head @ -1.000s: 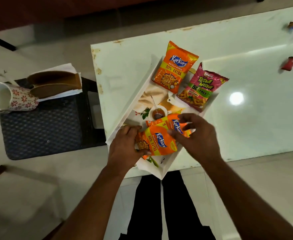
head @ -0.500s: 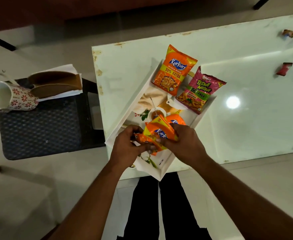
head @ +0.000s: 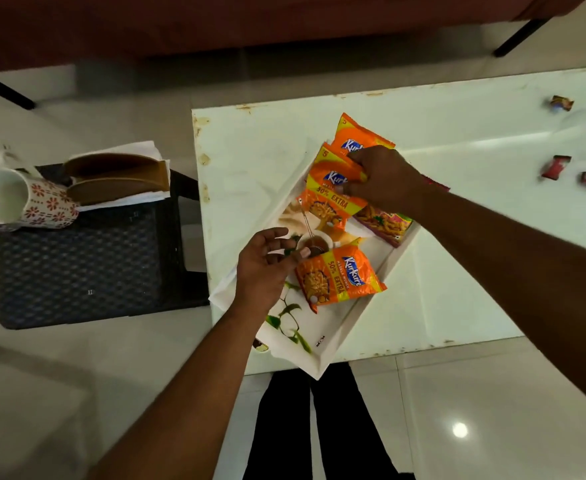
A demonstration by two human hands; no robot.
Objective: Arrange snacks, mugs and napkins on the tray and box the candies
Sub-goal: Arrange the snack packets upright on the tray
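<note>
On a glossy white table [head: 475, 271] beside a dark woven stool, the right hand [head: 385, 178] pinched an orange foil snack packet [head: 329, 199] over the far end of the white printed tray [head: 322, 355], overlapping another orange packet beyond it, while the left hand [head: 267, 261] hovered open and empty beside a third orange packet [head: 336, 278]. A second earlier both hands had gripped the two packets together at the near end; snack-arranging looked nearly done, with the flowered white mug [head: 18, 199] left of the left hand and the red-wrapped candies [head: 556, 167] beyond the right likely next.
</note>
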